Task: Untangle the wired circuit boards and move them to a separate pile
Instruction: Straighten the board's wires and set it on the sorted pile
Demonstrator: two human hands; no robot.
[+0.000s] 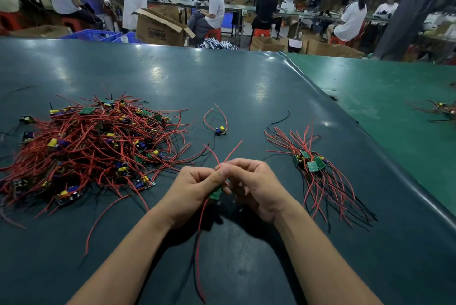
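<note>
We grip one circuit board (215, 193) in our left hand (195, 188) while our right hand (254, 186) pinches its red wires; the sorted pile (312, 162) at right is small, the tangled heap (98, 141) at left stays big

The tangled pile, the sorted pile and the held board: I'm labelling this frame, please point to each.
tangled pile (98, 141), head view, its wire mass.
sorted pile (311, 162), head view, a green board.
held board (215, 193), head view, its green face.
</note>
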